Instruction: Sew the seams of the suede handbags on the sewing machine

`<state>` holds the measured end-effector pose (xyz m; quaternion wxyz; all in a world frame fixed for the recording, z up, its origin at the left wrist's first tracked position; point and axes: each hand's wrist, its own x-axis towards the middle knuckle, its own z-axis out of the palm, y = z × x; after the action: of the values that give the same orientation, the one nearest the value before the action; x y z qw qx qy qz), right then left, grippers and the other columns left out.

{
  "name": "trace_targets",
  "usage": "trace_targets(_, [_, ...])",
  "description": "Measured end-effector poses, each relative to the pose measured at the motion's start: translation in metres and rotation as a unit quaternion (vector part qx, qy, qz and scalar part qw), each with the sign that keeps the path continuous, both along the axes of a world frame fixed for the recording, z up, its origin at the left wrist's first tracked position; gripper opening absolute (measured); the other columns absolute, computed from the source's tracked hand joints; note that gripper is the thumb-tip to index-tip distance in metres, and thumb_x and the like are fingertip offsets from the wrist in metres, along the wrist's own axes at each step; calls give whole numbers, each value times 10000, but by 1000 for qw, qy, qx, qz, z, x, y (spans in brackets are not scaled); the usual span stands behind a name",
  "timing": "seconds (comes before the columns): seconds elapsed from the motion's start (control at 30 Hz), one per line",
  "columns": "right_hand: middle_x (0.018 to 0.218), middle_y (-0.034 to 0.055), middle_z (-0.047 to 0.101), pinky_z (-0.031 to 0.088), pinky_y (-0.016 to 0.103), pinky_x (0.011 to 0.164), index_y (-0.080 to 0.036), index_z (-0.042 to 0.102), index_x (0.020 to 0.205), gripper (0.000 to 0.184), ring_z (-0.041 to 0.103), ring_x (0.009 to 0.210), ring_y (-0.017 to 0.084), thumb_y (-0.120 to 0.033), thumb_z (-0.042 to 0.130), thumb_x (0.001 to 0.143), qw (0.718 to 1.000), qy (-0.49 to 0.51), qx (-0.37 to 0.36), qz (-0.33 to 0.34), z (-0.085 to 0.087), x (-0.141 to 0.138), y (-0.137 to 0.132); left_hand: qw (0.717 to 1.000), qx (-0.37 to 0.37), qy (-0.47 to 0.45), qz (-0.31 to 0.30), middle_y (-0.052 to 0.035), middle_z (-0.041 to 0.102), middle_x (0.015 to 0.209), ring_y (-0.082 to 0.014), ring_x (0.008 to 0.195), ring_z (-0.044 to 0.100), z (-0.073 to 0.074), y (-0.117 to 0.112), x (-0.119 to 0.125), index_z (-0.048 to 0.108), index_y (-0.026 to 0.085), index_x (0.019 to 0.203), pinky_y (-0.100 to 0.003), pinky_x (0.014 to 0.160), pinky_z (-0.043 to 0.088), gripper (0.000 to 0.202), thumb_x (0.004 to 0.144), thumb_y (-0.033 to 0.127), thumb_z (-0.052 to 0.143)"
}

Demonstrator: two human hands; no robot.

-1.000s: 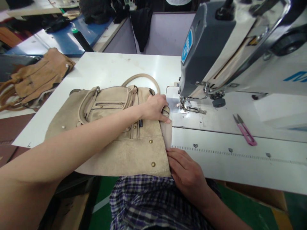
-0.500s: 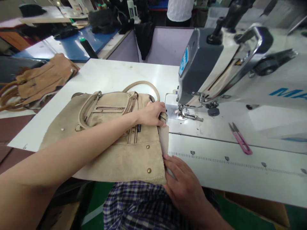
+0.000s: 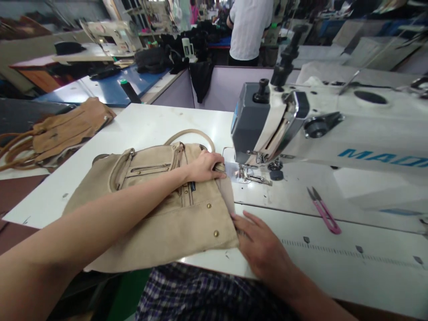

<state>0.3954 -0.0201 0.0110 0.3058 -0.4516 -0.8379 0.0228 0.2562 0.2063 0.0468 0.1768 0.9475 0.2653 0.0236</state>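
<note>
Left fingers (image 3: 219, 158) hold the bag (image 3: 194, 227), long axis toward the machine (image 3: 368, 129).

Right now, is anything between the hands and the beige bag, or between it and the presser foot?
Left hand and right hand touch the beige bag; between its edge and the presser foot, only the left hand's fingers show.

The handbag (image 3: 167, 228) is beige, the snips' handle (image 3: 333, 228) pink, the checked cloth (image 3: 187, 294) purple-and-white.
</note>
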Motion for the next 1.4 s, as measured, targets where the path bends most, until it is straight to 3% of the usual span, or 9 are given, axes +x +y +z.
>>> trace_targets(0.13, [1024, 178, 703, 553, 468, 923, -98, 697, 908, 291, 648, 1042, 260, -37, 414, 885, 998, -35, 32, -47, -4, 10, 21, 999, 27, 6, 17, -48, 653, 975, -236, 970, 580, 1, 20, 32, 646, 153, 948, -367, 950, 378, 295, 770, 387, 661])
trace_targets(0.23, [1050, 173, 700, 553, 446, 932, -99, 694, 943, 270, 641, 1056, 258, -51, 434, 885, 998, -13, 43, -55, -6, 6, 16, 999, 31, 14, 3, -59, 636, 1070, -266, 1065, 551, 4, 16, 43, 660, 171, 955, -358, 966, 382, 309, 727, 376, 701])
trace_targets(0.37, [1040, 133, 711, 544, 426, 950, -125, 667, 1019, 336, 642, 1057, 219, -35, 370, 888, 999, 30, 28, -31, -3, 5, 2, 999, 47, 24, 14, -124, 605, 1132, -296, 1119, 520, 3, -2, 39, 660, 120, 939, -412, 999, 373, 259, 762, 309, 665])
trace_targets(0.47, [1043, 128, 714, 555, 440, 924, -140, 652, 1033, 310, 654, 1038, 219, -49, 399, 879, 998, 41, 21, -31, 0, 8, 1, 998, 53, 14, 27, -124, 588, 1178, -281, 1143, 506, -2, -8, 38, 644, 131, 979, -430, 1018, 369, 267, 776, 304, 653])
trace_targets(0.67, [1032, 149, 709, 561, 441, 915, -142, 665, 920, 238, 649, 1041, 231, -57, 451, 858, 996, 53, 20, -73, 1, 9, 4, 998, 38, -18, 40, -84, 618, 1127, -261, 1117, 530, -8, 1, 44, 631, 161, 968, -406, 1003, 396, 264, 747, 296, 680])
trace_targets(0.83, [1049, 168, 699, 559, 442, 921, -132, 685, 915, 252, 643, 1049, 246, -54, 454, 854, 996, 50, 28, -69, 0, 7, 5, 999, 25, -27, 31, -61, 636, 1093, -266, 1099, 541, -8, 7, 46, 643, 179, 970, -398, 990, 404, 287, 722, 312, 698])
trace_targets(1.03, [1058, 180, 693, 553, 455, 926, -128, 695, 914, 262, 634, 1070, 252, -55, 450, 859, 996, 36, 33, -74, -2, 7, 5, 999, 19, -26, 19, -37, 657, 974, -251, 1065, 552, -11, 10, 45, 659, 181, 821, -375, 990, 395, 134, 728, 278, 665])
trace_targets(1.27, [1074, 139, 699, 551, 448, 932, -162, 689, 977, 285, 631, 1080, 233, -63, 448, 860, 997, 45, 21, -66, 0, 8, 5, 999, 27, -42, -4, -53, 642, 1096, -259, 1099, 540, -14, 12, 43, 657, 191, 951, -384, 988, 400, 217, 769, 303, 617])
trace_targets(1.4, [1102, 155, 685, 553, 457, 925, -165, 693, 999, 310, 623, 1094, 242, -61, 438, 858, 996, 31, 20, -78, -2, 7, 6, 998, 28, -47, -17, -56, 649, 1070, -266, 1091, 549, -17, 15, 44, 662, 188, 918, -397, 994, 396, 205, 758, 309, 624])
